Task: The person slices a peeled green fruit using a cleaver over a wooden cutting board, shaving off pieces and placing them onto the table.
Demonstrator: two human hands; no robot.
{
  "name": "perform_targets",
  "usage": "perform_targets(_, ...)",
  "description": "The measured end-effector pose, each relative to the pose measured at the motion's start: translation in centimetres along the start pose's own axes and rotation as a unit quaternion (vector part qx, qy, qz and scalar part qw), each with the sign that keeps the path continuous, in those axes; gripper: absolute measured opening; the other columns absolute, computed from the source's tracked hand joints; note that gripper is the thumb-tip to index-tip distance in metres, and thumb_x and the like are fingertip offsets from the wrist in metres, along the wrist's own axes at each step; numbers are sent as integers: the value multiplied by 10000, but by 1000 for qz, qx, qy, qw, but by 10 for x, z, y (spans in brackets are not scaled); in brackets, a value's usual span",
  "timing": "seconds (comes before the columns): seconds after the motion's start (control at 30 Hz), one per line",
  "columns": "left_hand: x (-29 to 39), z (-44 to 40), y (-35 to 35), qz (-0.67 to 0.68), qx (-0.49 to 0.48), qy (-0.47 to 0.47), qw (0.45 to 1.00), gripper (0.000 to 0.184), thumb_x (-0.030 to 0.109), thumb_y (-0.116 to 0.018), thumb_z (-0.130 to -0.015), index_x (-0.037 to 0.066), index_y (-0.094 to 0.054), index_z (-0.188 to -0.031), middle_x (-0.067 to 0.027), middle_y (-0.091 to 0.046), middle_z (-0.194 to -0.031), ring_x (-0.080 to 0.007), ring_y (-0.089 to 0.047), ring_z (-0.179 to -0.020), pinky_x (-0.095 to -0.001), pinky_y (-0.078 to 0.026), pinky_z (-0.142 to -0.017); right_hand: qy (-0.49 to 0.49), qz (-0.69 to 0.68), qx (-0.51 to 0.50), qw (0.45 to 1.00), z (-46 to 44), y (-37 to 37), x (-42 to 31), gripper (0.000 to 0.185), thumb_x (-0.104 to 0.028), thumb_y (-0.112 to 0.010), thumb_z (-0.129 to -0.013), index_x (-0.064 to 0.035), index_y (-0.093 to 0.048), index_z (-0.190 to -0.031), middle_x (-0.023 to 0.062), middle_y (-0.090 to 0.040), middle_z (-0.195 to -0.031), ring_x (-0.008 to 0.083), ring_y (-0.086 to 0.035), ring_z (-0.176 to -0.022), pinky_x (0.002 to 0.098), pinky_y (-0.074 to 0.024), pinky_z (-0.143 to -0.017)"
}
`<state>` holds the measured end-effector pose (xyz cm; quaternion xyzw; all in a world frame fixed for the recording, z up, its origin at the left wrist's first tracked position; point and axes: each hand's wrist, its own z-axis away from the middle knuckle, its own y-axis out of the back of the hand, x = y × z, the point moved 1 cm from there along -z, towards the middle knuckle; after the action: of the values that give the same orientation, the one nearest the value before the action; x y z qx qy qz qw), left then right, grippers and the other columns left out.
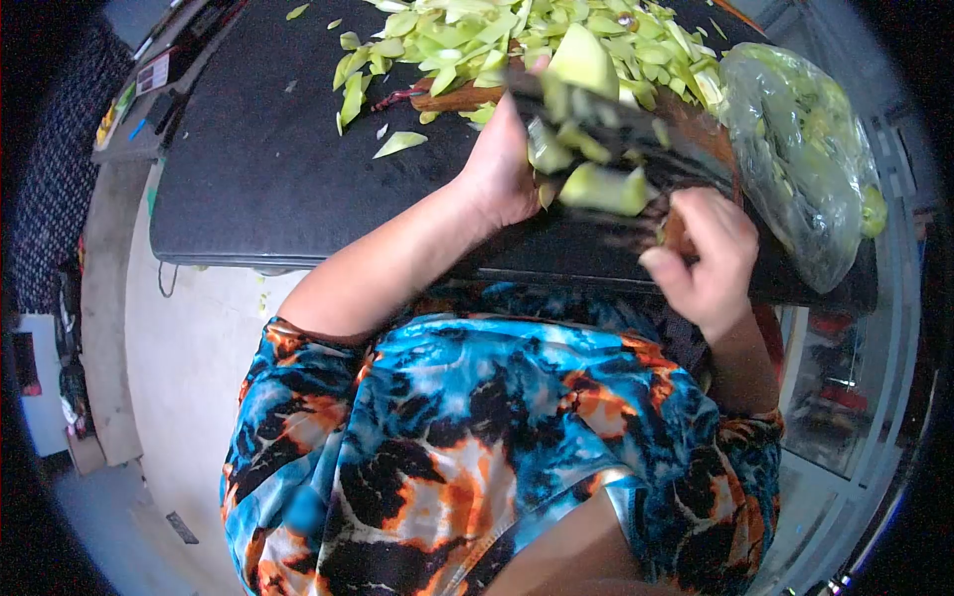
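Observation:
My right hand (711,253) is closed round the brown handle of a cleaver (686,149). Its broad dark blade is smeared by motion and carries several pale green pieces (604,189). My left hand (502,164) is at the blade's left end, its fingers mostly hidden behind the blade. Close to its thumb tip, beyond the blade, is a larger peeled pale green chunk (581,65); I cannot tell whether the hand grips it. A heap of thin green slices (467,35) spreads at the far side, over a partly covered brown wooden board (457,97).
The black table (288,179) has its near edge close to my body. A clear plastic bag (810,169) with green contents lies at its right side. One loose slice (400,144) is left of the heap. A ledge (139,139) with small items stands at far left.

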<state>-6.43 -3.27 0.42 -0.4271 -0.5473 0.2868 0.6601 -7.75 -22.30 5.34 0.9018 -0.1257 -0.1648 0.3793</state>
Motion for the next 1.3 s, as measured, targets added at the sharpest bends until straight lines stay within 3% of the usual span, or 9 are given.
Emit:
perform_targets(0.17,1,-9,14,9,-79,1,997,515,538,-463,-864,110,-550,-1135,-92,-611,-1036,-234,-596,-930,-401,-478,-849,7,-9,-45,999,0,-5,-8,374,-405,-682,-731,-72,-512,-732,40,-513,-609,250,-533,-555,357,-405,-520)
perform_targets(0.5,0,-4,11,6,-19,7,1000,532,537,-382,-899,105,-520,-1178,-112,-585,-1119,-249,-581,-1015,-430,-471,-886,13,17,-3,1000,-4,-12,0,354,-364,-692,-728,-67,-501,-711,69,-506,-603,278,-538,-562,367,-410,-512)
perform_targets(0.63,0,3,1,-43,45,-27,998,515,516,-357,-915,97,-507,-1172,-98,-594,-1089,-226,-620,-920,-368,-548,-742,-96,0,-47,994,-3,-11,7,341,-345,-679,-750,-56,-502,-712,97,-508,-602,300,-533,-557,376,-405,-504)
perform_targets(0.73,5,1,3,-78,38,-21,996,498,513,-365,-911,89,-513,-1127,-98,-633,-943,-192,-655,-732,-292,-543,-471,-223,18,-29,974,-8,-12,27,345,-342,-637,-808,-33,-510,-720,126,-497,-572,323,-522,-547,370,-397,-503)
perform_targets(0.87,3,-2,0,-68,3,10,998,527,541,-395,-882,118,-508,-1176,-76,-624,-921,-215,-629,-709,-345,-561,-518,-287,123,11,950,-3,-10,112,374,-353,-559,-878,-12,-548,-725,148,-517,-586,298,-494,-512,356,-384,-507)
perform_targets(1.0,8,0,5,-74,11,4,997,517,538,-392,-882,137,-499,-1189,-75,-603,-1015,-225,-626,-834,-431,-571,-608,-305,45,27,951,-3,1,97,353,-322,-565,-878,-5,-526,-726,108,-493,-572,173,-499,-533,312,-393,-523)
perform_targets(1.1,8,-2,5,-66,45,-9,997,520,542,-380,-884,168,-468,-1234,-70,-565,-1126,-250,-586,-995,-536,-543,-719,-267,10,20,964,-4,3,61,293,-304,-599,-851,-36,-529,-754,81,-505,-580,150,-498,-542,297,-401,-526)
perform_targets(1.23,5,-1,-1,8,21,-5,1000,599,583,-362,-872,107,-478,-1217,-106,-585,-1097,-269,-629,-865,-421,-571,-599,-75,7,11,997,0,3,18,311,-313,-705,-739,-58,-527,-751,69,-549,-638,240,-550,-561,332,-417,-513)
perform_targets(1.3,3,-5,9,-2,-15,12,1000,594,591,-372,-865,108,-510,-1183,-112,-592,-1094,-262,-606,-926,-416,-527,-757,-20,12,-37,999,-6,4,2,334,-347,-715,-711,-71,-530,-738,57,-534,-622,250,-549,-570,344,-418,-519)
